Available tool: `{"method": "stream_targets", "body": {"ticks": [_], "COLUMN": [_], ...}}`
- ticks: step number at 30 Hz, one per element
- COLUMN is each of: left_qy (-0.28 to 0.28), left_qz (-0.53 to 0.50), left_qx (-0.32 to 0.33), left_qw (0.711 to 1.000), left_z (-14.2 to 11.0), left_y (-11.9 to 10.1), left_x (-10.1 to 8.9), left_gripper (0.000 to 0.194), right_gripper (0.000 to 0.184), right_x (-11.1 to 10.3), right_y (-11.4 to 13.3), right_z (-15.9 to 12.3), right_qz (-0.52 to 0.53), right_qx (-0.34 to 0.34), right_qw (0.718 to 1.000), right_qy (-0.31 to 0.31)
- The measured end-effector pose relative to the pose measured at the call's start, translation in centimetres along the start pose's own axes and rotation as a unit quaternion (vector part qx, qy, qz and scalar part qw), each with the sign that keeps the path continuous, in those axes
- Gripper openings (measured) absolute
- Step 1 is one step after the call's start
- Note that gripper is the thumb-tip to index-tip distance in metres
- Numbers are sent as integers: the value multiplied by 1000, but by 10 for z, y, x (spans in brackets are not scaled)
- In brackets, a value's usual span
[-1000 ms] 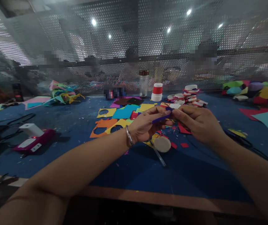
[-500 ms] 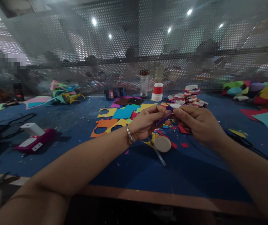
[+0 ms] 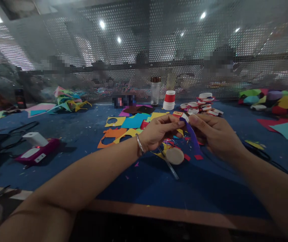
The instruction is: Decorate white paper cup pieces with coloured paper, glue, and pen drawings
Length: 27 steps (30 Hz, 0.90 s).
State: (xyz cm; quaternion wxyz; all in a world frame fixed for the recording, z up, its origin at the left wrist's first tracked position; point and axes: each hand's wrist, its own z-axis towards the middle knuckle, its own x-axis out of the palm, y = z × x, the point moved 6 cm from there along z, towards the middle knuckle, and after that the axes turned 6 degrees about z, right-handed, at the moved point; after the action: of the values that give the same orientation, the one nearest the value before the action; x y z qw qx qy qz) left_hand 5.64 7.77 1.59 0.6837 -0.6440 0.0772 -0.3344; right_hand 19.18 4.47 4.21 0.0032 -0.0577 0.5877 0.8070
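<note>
My left hand (image 3: 159, 131) and my right hand (image 3: 216, 134) meet above the blue table (image 3: 159, 188), both pinching the top end of a purple paper strip (image 3: 192, 137). The strip hangs down from the fingertips toward the table. Just below the hands lie a round wooden disc (image 3: 174, 155) and a thin metal tool (image 3: 169, 164), among small red and yellow paper scraps. A metal bangle circles my left wrist.
Colored paper sheets with cut-out circles (image 3: 124, 129) lie behind my hands. A red-and-white paper cup stack (image 3: 169, 99), a clear jar (image 3: 155, 90) and several cup lids (image 3: 201, 104) stand farther back. A pink device (image 3: 37, 149) with cables sits left. A perforated metal screen closes the back.
The purple strip was held nearly level between my hands; now its free end has dropped and hangs down in front of my right hand. The hands have stayed in place.
</note>
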Motion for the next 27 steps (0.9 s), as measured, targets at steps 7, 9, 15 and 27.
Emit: {"method": "stream_targets", "body": {"ticks": [7, 9, 15, 27], "left_qy": [-22, -21, -27, 30], "left_qz": [30, 54, 113, 182], "left_qx": [-15, -13, 12, 107], "left_qw": [999, 998, 993, 977], "left_z": [0, 0, -1, 1], "left_y": [1, 2, 0, -6], "left_x": [-3, -4, -2, 1], "left_gripper": [28, 31, 30, 54], "right_gripper": [58, 57, 59, 61], "right_x": [-1, 0, 3, 1], "right_y": [-6, -9, -11, -14], "right_z": [4, 5, 3, 3], "right_qz": [20, 23, 18, 25], "right_qx": [40, 54, 75, 90], "right_qw": [999, 998, 997, 995], "right_qy": [-1, 2, 23, 42]}}
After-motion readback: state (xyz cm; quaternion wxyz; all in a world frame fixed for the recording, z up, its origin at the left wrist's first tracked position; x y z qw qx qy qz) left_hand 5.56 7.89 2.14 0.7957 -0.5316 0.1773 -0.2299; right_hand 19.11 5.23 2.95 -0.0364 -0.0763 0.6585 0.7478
